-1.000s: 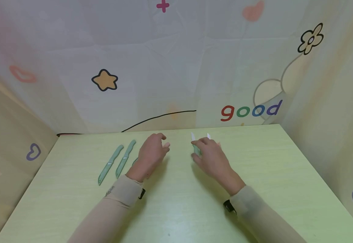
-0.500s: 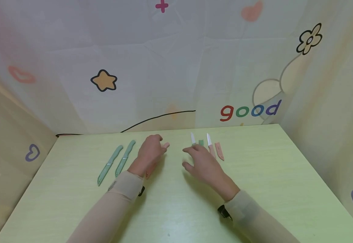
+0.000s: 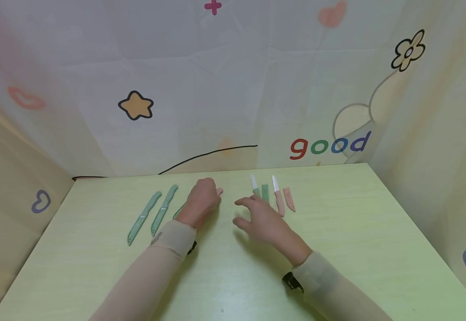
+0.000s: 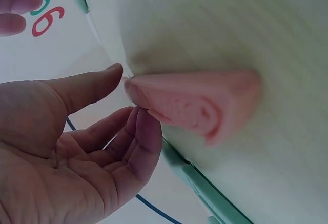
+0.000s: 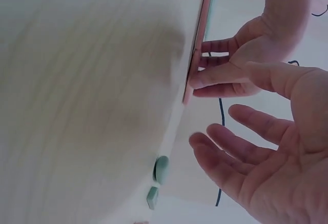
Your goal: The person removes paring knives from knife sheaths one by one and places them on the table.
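Observation:
My left hand (image 3: pixel 204 200) pinches a pink sheathed knife (image 4: pixel 205 101) between thumb and fingers; in the head view just its handle end pokes out past the hand. Beside it lies a green sheathed knife (image 3: pixel 178 211), mostly hidden by the hand. Two more green sheathed knives, an inner one (image 3: pixel 164 209) and an outer one (image 3: pixel 144 217), lie further left. My right hand (image 3: pixel 265 222) hovers over the table, fingers apart and holding nothing. Beyond it lie a bare-bladed green knife (image 3: pixel 255 185), a green sheath (image 3: pixel 265 192), a bare-bladed pink knife (image 3: pixel 278 198) and a pink sheath (image 3: pixel 289 199).
Everything lies on a pale wood-grain table (image 3: pixel 224 276). A printed curtain (image 3: pixel 200 89) hangs along its back edge and both sides. The two bare blades point toward the back.
My right hand has drawn back leftward and toward me from the green knife and sheath on the right, uncovering them. The left fingers have closed in on the pink sheathed knife.

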